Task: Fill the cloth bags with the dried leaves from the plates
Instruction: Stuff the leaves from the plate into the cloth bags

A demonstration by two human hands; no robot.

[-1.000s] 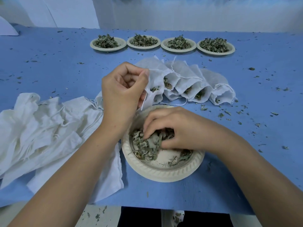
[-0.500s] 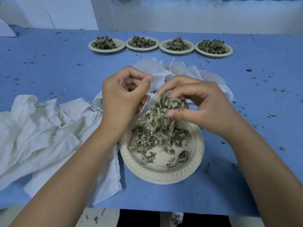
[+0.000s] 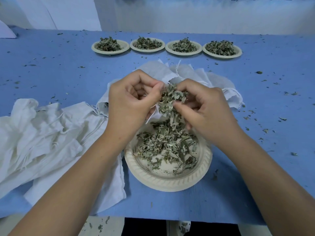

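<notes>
A blue table (image 3: 272, 176) strewn with leaf crumbs. Nearest the viewer, at centre, sits a pale plate (image 3: 167, 183) with a ridged rim, holding loose dried leaves (image 3: 166, 145) that cover about its far half. Two bare forearms reach in from the bottom corners and meet just above the plate's far edge. The right hand (image 3: 206, 109) has its fingers curled round a clump (image 3: 170, 99) of leaves, with strands trailing down toward the plate. The left hand (image 3: 131, 104) is curled too, thumb pressed to forefinger, pinching the edge of a white bag (image 3: 172, 81). Most of this bag is hidden behind the hands, and a thin string hangs below the left hand. The clump touches the left thumb. To the left lies a crumpled heap of empty bags (image 3: 42, 133). Behind the hands, several more white sacks (image 3: 192, 72) lie overlapping. Further back stand four plates (image 3: 110, 47) in a row, each heaped with leaves. A pale wall (image 3: 187, 16) lies beyond.
</notes>
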